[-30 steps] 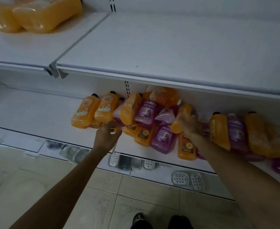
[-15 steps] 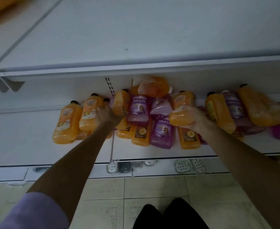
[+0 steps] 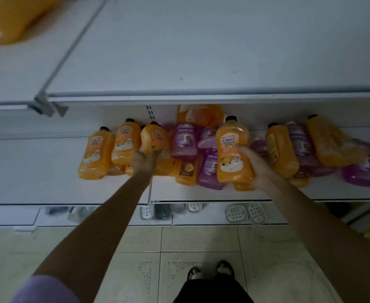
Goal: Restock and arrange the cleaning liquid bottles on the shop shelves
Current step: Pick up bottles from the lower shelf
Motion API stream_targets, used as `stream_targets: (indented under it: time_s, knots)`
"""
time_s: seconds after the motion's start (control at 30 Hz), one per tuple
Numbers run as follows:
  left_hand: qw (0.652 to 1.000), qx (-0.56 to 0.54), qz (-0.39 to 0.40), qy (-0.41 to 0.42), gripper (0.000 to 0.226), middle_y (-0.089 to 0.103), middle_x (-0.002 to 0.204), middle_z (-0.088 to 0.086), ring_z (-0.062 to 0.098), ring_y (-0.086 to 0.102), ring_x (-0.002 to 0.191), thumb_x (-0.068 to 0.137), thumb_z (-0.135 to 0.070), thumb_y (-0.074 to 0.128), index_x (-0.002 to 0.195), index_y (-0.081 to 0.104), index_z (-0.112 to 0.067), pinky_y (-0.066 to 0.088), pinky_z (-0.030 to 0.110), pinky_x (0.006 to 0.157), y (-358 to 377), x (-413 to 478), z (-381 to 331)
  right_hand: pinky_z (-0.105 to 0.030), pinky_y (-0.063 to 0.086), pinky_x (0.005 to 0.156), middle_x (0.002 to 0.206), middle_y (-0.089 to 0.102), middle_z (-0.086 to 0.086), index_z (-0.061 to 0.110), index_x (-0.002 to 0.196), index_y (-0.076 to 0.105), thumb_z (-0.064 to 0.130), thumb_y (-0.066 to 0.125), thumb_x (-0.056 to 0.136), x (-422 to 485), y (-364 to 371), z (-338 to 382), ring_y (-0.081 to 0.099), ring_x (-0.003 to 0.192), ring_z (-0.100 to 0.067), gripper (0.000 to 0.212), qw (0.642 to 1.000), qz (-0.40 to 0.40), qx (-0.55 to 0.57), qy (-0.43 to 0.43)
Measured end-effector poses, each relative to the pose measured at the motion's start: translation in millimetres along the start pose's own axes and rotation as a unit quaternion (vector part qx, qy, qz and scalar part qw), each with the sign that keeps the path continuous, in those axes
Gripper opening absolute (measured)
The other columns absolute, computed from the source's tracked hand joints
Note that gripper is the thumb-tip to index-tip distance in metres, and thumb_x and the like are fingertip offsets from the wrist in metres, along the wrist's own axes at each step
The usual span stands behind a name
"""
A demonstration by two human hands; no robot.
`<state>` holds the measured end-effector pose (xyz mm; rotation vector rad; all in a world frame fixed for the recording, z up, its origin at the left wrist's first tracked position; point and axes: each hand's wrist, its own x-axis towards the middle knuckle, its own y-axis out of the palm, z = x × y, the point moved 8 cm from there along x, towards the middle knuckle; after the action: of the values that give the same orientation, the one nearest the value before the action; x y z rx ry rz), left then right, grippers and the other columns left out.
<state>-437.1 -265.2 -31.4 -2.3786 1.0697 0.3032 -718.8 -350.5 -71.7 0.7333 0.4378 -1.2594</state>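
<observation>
Head view: I judge the job barely begun. My right hand (image 3: 258, 169) grasps an orange cleaning-liquid bottle (image 3: 233, 154), upright near the shelf (image 3: 37, 182) front edge. My left hand (image 3: 145, 160) grips a second orange bottle (image 3: 155, 138) by its base. Leftward, two orange bottles (image 3: 95, 154) stand ordered. The purple bottles (image 3: 185, 138) and remaining orange ones lie heaped. A white upper shelf (image 3: 201, 51) overhangs, with a tiled floor (image 3: 201, 241) below.
</observation>
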Motion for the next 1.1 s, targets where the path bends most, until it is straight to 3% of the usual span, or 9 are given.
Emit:
stream_targets:
  time_s: [0.07, 0.13, 0.23, 0.37, 0.5, 0.57, 0.83, 1.0, 1.1]
  knots:
    - [0.994, -0.099, 0.031, -0.02, 0.047, 0.054, 0.121, 0.005, 0.029, 0.055, 0.111, 0.087, -0.028, 0.064, 0.128, 0.043, -0.02, 0.047, 0.05, 0.095, -6.7, -11.9, 11.8, -0.045, 0.055, 0.08, 0.114, 0.068, -0.009, 0.025, 0.123, 0.055, 0.053, 0.081, 0.058, -6.8, 14.6, 0.2, 0.068, 0.096, -0.027, 0.076, 0.998, 0.006, -0.047, -0.031]
    - [0.984, -0.17, 0.033, -0.035, 0.046, 0.057, 0.127, 0.008, 0.031, 0.058, 0.111, 0.086, -0.024, 0.065, 0.127, 0.045, -0.022, 0.049, 0.054, 0.091, -24.0, -25.7, 22.1, -0.042, 0.055, 0.081, 0.103, 0.071, -0.007, 0.022, 0.116, 0.061, 0.048, 0.078, 0.063, -18.4, 35.6, -3.4, 0.068, 0.092, -0.025, 0.061, 0.995, 0.04, -0.081, -0.031]
    - [0.974, -0.224, 0.001, -0.046, 0.047, 0.061, 0.121, 0.012, 0.031, 0.062, 0.104, 0.085, -0.022, 0.064, 0.128, 0.048, -0.018, 0.055, 0.045, 0.079, -57.3, -46.1, 31.2, -0.036, 0.054, 0.075, 0.094, 0.073, -0.006, 0.018, 0.108, 0.065, 0.036, 0.074, 0.07, -35.0, 69.9, -9.6, 0.069, 0.086, -0.022, 0.043, 0.986, 0.095, -0.136, -0.034]
    - [0.966, -0.24, -0.081, -0.05, 0.054, 0.058, 0.122, 0.016, 0.035, 0.061, 0.104, 0.085, -0.035, 0.062, 0.13, 0.045, -0.012, 0.055, 0.045, 0.079, -114.7, -84.5, 56.9, -0.044, 0.053, 0.089, 0.101, 0.073, -0.004, 0.021, 0.108, 0.068, 0.04, 0.083, 0.062, -68.5, 121.8, -12.7, 0.069, 0.095, -0.023, 0.052, 0.962, 0.164, -0.19, -0.11]
    - [0.953, -0.27, -0.14, -0.004, 0.067, 0.057, 0.125, 0.015, 0.035, 0.06, 0.106, 0.08, -0.042, 0.067, 0.135, 0.041, -0.012, 0.05, 0.054, 0.091, -161.3, -136.9, 60.1, -0.016, 0.05, 0.072, 0.093, 0.069, 0.007, 0.021, 0.1, 0.064, 0.031, 0.075, 0.078, -128.8, 166.0, -6.3, 0.064, 0.086, -0.008, 0.027, 0.878, 0.214, -0.343, -0.254]
    - [0.947, -0.269, -0.176, 0.026, 0.063, 0.058, 0.123, 0.014, 0.035, 0.06, 0.106, 0.082, -0.037, 0.067, 0.134, 0.043, -0.01, 0.051, 0.051, 0.091, -184.3, -161.7, 54.1, -0.013, 0.048, 0.068, 0.088, 0.066, 0.013, 0.023, 0.096, 0.061, 0.032, 0.076, 0.077, -163.3, 187.5, -7.3, 0.062, 0.083, -0.003, 0.026, 0.844, 0.247, -0.378, -0.29]
    - [0.908, -0.31, -0.251, 0.127, 0.052, 0.056, 0.127, 0.012, 0.031, 0.058, 0.108, 0.087, -0.031, 0.062, 0.131, 0.044, -0.012, 0.051, 0.046, 0.089, -274.6, -237.4, 1.0, -0.006, 0.044, 0.061, 0.088, 0.065, 0.014, 0.019, 0.103, 0.061, 0.039, 0.074, 0.077, -288.3, 262.7, 49.2, 0.06, 0.078, 0.004, 0.035, 0.753, 0.294, -0.358, -0.467]
    - [0.894, -0.321, -0.228, 0.213, 0.043, 0.058, 0.122, 0.009, 0.027, 0.06, 0.104, 0.087, -0.024, 0.061, 0.127, 0.046, -0.016, 0.053, 0.041, 0.083, -300.3, -257.5, -56.1, -0.013, 0.047, 0.063, 0.09, 0.067, 0.012, 0.025, 0.1, 0.06, 0.044, 0.074, 0.076, -320.7, 293.6, 95.8, 0.063, 0.081, -0.002, 0.033, 0.741, 0.279, -0.333, -0.511]
    - [0.891, -0.316, -0.198, 0.258, 0.051, 0.058, 0.124, 0.009, 0.029, 0.058, 0.109, 0.085, -0.025, 0.062, 0.132, 0.044, -0.016, 0.05, 0.046, 0.09, -305.4, -256.4, -91.5, -0.012, 0.046, 0.061, 0.088, 0.067, 0.012, 0.023, 0.095, 0.062, 0.043, 0.07, 0.079, -328.2, 308.4, 127.5, 0.063, 0.079, -0.002, 0.027, 0.741, 0.269, -0.329, -0.52]
